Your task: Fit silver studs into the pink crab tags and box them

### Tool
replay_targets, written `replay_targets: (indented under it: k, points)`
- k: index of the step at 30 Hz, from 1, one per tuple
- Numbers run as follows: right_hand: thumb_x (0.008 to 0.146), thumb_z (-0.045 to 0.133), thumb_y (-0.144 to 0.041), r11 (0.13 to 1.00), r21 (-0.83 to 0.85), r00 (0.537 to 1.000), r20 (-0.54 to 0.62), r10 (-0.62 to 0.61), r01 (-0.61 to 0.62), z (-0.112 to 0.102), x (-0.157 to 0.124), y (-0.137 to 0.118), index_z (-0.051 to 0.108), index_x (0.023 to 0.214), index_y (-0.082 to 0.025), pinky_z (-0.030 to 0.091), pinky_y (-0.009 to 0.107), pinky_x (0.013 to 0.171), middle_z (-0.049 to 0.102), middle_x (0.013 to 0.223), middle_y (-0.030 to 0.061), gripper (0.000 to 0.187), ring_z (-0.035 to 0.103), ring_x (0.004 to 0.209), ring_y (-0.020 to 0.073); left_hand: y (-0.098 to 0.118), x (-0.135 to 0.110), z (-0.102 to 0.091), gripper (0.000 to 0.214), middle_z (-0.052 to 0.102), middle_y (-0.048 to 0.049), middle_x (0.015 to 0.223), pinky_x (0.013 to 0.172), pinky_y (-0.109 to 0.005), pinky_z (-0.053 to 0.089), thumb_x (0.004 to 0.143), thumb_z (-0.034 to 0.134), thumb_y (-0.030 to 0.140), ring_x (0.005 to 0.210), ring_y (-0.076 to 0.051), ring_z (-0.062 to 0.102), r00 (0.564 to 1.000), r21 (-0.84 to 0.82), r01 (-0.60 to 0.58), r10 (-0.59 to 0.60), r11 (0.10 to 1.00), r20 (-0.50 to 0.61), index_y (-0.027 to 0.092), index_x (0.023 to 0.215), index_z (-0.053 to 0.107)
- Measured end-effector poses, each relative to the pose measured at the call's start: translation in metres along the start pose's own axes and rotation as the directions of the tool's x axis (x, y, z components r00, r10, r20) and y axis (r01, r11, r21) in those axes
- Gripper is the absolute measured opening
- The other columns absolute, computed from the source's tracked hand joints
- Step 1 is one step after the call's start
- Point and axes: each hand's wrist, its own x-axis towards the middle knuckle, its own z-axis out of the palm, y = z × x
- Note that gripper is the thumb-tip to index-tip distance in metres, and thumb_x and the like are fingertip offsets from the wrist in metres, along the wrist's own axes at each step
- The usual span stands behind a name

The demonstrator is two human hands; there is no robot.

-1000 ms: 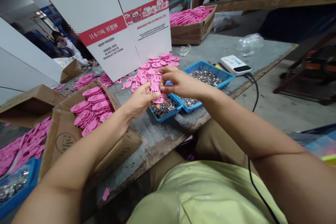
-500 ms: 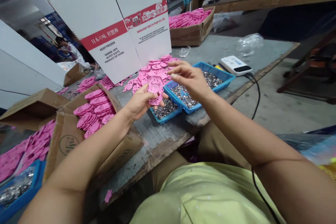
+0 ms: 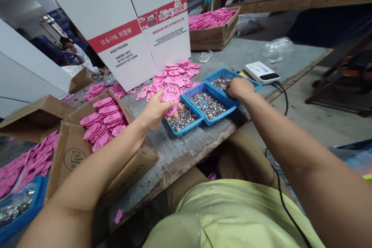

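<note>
My left hand grips a flat pink plastic piece with a recessed face, thumb on top and fingers underneath. My right hand reaches into the far blue tray, its fingers bunched down among small shiny metal parts; whether it pinches any is hidden. Two more blue trays, the middle one and the near one, hold similar metal bits. Blue scraps lie on the metal in the middle tray. Behind the left hand spreads a loose heap of pink pieces.
An open cardboard box with stacked pink pieces stands at the left. Tall white cartons rise behind the heap. Another box of pink pieces sits farther back. To the right are a white device with a black cable and a clear plastic bag.
My right hand has moved right and down, from above the middle tray into the far tray, and its fingers have bunched. The left hand still holds the pink piece in nearly the same place.
</note>
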Motion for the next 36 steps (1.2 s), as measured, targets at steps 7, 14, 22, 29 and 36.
replay_targets:
  k: [7,14,22,29,36]
  points:
    - [0.087,0.073,-0.027,0.979,0.193,0.981,-0.169,0.098,-0.064,0.004,0.003,0.007,0.079,0.093,-0.018,0.051,0.043,0.085,0.077,0.106,0.0199,0.013,0.07,0.102,0.0329,0.0,0.001,-0.001,0.035,0.075,-0.0084,0.078,0.042,-0.023,0.04,0.068,0.072,0.017,0.052,-0.015,0.066,0.999,-0.05,0.034,-0.036,0.998,-0.028,0.016,0.097,0.053]
    - [0.08,0.073,-0.017,0.881,0.473,0.961,-0.25,0.118,0.015,0.004,0.006,0.016,0.078,0.091,-0.015,0.052,0.04,0.087,0.079,0.099,0.0166,0.013,0.07,0.095,0.0282,0.0,0.001,-0.002,0.039,0.076,-0.0077,0.078,0.042,-0.022,0.042,0.067,0.074,0.015,0.053,-0.016,0.068,0.998,-0.079,0.056,-0.059,0.995,-0.038,0.017,0.099,0.052]
    - [0.069,0.075,-0.015,0.464,0.875,0.971,-0.212,0.108,0.139,-0.015,-0.021,-0.025,0.068,0.071,-0.018,0.044,0.029,0.059,0.072,0.07,0.0033,0.008,0.053,0.057,0.0132,0.0,0.002,-0.003,0.03,0.075,-0.0104,0.078,0.041,-0.022,0.043,0.068,0.075,0.014,0.052,-0.015,0.067,0.994,-0.11,0.089,-0.095,0.99,-0.051,0.015,0.09,0.055]
    - [0.064,0.092,-0.036,0.01,0.968,0.909,-0.233,-0.346,0.252,-0.032,-0.088,-0.099,0.065,0.069,-0.021,0.042,0.029,0.053,0.068,0.069,0.0007,0.031,0.052,0.057,0.0119,0.002,0.003,-0.005,0.027,0.075,-0.0101,0.08,0.044,-0.022,0.047,0.069,0.08,0.011,0.056,-0.014,0.068,0.988,-0.154,0.149,-0.153,0.977,-0.015,0.012,0.088,0.061]
    - [0.06,0.095,-0.039,-0.028,0.936,0.824,-0.324,-0.465,0.352,-0.021,-0.106,-0.133,0.07,0.064,-0.024,0.054,0.041,0.086,0.069,0.088,0.0021,0.029,0.062,0.092,0.0202,-0.001,0.005,-0.009,0.04,0.07,-0.0032,0.074,0.045,-0.021,0.047,0.063,0.089,0.014,0.057,-0.014,0.068,0.993,-0.195,0.111,-0.116,0.974,-0.013,0.013,0.093,0.062]
